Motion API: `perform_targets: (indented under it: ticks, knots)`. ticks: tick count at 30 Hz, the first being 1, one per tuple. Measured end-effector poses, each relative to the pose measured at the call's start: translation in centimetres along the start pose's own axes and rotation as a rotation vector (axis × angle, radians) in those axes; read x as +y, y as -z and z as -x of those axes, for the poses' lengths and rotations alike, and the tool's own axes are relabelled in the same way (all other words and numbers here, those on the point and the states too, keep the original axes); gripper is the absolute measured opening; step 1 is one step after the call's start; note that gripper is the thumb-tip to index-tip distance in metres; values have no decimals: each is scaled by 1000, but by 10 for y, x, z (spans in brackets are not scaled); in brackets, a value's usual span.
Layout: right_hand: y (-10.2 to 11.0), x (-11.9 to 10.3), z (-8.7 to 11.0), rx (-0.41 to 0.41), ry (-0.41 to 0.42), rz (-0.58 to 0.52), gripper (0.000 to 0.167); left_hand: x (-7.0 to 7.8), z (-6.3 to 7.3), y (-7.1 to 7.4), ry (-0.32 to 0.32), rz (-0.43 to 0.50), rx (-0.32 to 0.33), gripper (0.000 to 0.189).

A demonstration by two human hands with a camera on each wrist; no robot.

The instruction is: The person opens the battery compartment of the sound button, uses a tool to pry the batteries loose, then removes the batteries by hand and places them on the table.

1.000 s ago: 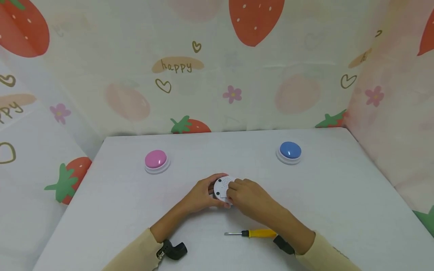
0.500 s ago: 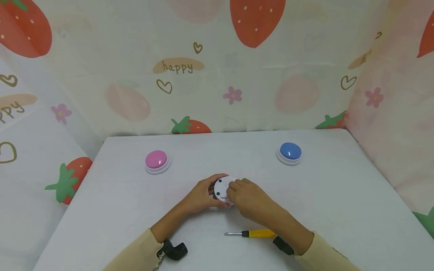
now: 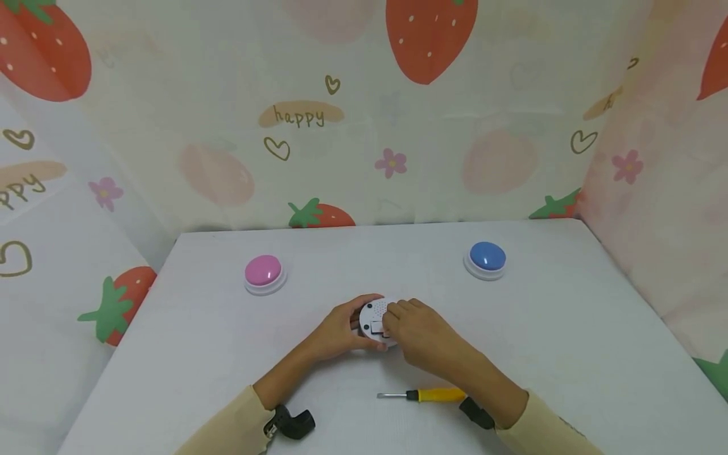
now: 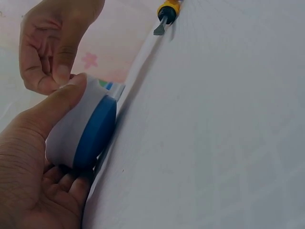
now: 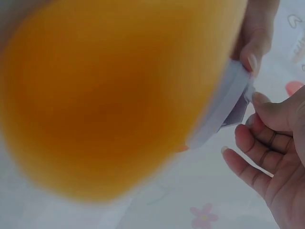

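My left hand (image 3: 339, 327) grips a round push button (image 3: 373, 312), turned over so its white underside with speaker holes and dark feet faces up. In the left wrist view the button's blue dome (image 4: 97, 131) points down towards the table, and the left thumb lies on the white base. My right hand (image 3: 419, 333) is over the right part of that underside. Its thumb and forefinger pinch a small white battery cover (image 5: 249, 93) at the edge of a dark battery compartment (image 5: 235, 113). The right fingers hide part of the underside in the head view.
A flat-tipped screwdriver (image 3: 435, 395) with a yellow handle lies near the right wrist; its handle blurs across the right wrist view. A pink push button (image 3: 263, 270) stands back left, a blue push button (image 3: 487, 256) back right on the white table (image 3: 540, 328).
A rectangular compartment now shows beside my right fingers, where the underside looked closed before. Both hands hold nearly the same places; the head view has tilted up slightly.
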State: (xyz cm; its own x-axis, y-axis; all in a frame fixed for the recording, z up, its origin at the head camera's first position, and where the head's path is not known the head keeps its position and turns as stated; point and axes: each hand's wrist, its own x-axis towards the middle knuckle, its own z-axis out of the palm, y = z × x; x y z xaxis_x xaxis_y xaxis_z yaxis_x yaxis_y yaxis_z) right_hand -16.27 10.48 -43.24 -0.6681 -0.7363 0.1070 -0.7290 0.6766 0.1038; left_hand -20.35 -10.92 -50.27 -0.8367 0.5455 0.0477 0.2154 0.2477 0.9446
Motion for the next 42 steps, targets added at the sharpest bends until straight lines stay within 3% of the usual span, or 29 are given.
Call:
perform_targets:
  ticks: [11, 19, 29, 42]
  knots:
    - [9, 10, 7, 56, -47, -63, 31, -3, 0, 1, -5, 0, 0, 89]
    - [12, 29, 27, 187, -109, -88, 24, 0, 0, -2, 19, 2, 7, 90]
    - [8, 72, 70, 199, -194, -26, 18, 1, 1, -1, 46, -13, 19, 91]
    - [-11, 136, 127, 270, -171, -7, 18, -1, 1, 0, 45, -13, 15, 90]
